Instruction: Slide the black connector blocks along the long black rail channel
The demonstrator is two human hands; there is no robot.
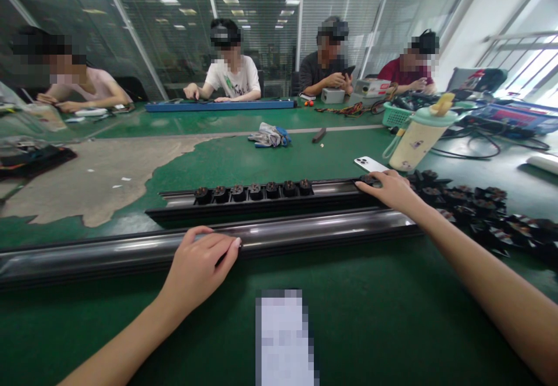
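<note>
Lying across the near long dark metal channel point(296, 232) is my left hand point(200, 264), its fingers curled over the channel and its thumb along the near edge. My right hand point(392, 191) is at the right end of a second, shorter black channel point(335, 187), thumb and fingers closed around a black socket module point(367, 180) that they partly cover. Several black round sockets point(255, 192) sit in a row in the left and middle part of that channel. To the right of my right hand lies a heap of loose black sockets point(488, 200).
A phone point(283, 339) lies in front of me, and a white phone point(370, 164) beyond my right hand beside a tumbler point(421, 139). Gloves point(270, 135) lie farther back. Across the table sit several people, one at a blue bar point(218, 106). Cables and a green basket point(394, 115) stand right.
</note>
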